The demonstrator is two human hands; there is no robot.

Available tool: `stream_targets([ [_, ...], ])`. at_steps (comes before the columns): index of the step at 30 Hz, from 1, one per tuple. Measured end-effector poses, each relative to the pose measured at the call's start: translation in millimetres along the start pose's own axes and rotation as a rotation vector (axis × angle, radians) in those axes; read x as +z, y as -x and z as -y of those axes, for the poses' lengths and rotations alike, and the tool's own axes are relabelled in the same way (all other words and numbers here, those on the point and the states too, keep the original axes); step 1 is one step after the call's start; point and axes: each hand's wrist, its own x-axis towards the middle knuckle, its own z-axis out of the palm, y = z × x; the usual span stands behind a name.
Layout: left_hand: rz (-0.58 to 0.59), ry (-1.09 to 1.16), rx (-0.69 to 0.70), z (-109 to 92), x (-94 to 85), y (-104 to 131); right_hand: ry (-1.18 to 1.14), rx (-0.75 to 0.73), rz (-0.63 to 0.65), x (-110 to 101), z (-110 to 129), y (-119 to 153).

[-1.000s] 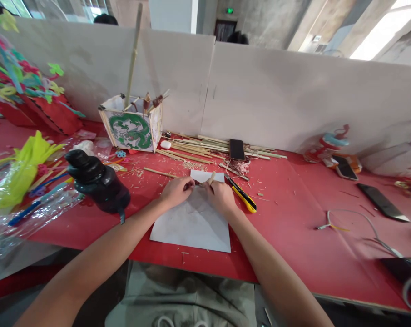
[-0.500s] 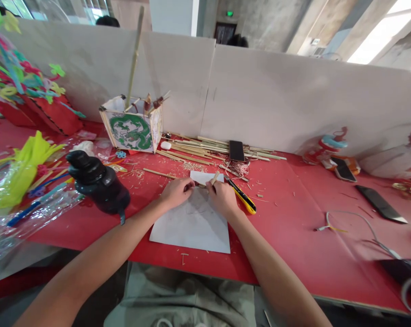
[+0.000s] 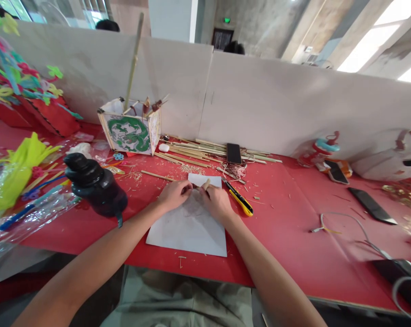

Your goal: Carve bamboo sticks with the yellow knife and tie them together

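Over the upper part of a white paper sheet (image 3: 188, 231), my two hands are close together. My left hand (image 3: 175, 194) has its fingers pinched around something small and dark that I cannot make out. Closed on a short wooden stick (image 3: 207, 183), my right hand (image 3: 216, 200) lets the pale end stick out above its fingers. A thin piece seems to span the small gap between the fingertips. Just right of my right hand lies a yellow and black utility knife (image 3: 239, 197). A thin bamboo stick (image 3: 156, 175) lies left of the sheet's top.
Bamboo strips (image 3: 191, 150), a black phone (image 3: 234, 153) and wood shavings lie behind the paper. A lantern-like box with a green dragon (image 3: 128, 134) stands back left. A dark bottle (image 3: 95, 186) stands near my left forearm. A cable (image 3: 344, 214) lies at right.
My right hand has moved slightly closer to my left, and the stick's visible end is shorter. The whole view has shifted a little.
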Motion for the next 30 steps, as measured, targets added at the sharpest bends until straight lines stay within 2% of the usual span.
stream_targets([
  [2, 0.002, 0.003, 0.014, 0.8, -0.6, 0.0, -0.034, -0.148, 0.061, 1.7, 7.7, 3.0],
  [4, 0.001, 0.01, 0.033, 1.0, -1.2, 0.0, -0.058, -0.195, 0.067, 3.8, 11.4, 4.5],
  [8, -0.008, 0.0, 0.013, 0.2, -0.5, 0.0, -0.052, 0.037, -0.062, 5.3, 1.6, 1.2],
  [11, -0.007, -0.027, -0.002, 0.2, 0.4, -0.3, -0.033, 0.091, -0.098, 4.4, -3.3, -0.1],
  [16, -0.005, -0.021, 0.011, 0.9, -1.0, -0.1, -0.055, -0.194, 0.047, 5.0, 10.3, 6.1],
  [17, -0.007, -0.021, 0.009, 0.9, -1.4, 0.0, -0.048, -0.207, 0.059, 5.1, 11.4, 6.4],
  [19, -0.006, -0.025, 0.004, 0.6, -1.6, 0.2, -0.008, -0.116, 0.035, 4.7, 8.3, 4.8],
  [22, -0.003, -0.03, 0.005, 0.1, -1.2, 0.2, 0.073, 0.114, -0.054, 2.5, -3.2, -0.5],
  [24, 0.0, -0.028, 0.006, -0.1, -1.0, 0.1, 0.103, 0.167, -0.081, 1.1, -7.0, -1.9],
  [26, -0.003, -0.024, 0.007, -0.2, -1.2, 0.1, 0.076, 0.087, -0.046, 0.8, -3.4, -0.2],
  [29, -0.009, -0.017, 0.022, -0.5, -2.2, 0.5, 0.009, -0.119, 0.056, 2.8, 9.3, 4.5],
  [30, -0.007, -0.019, 0.024, -0.6, -2.6, 0.5, 0.007, -0.139, 0.077, 3.6, 12.3, 5.3],
])
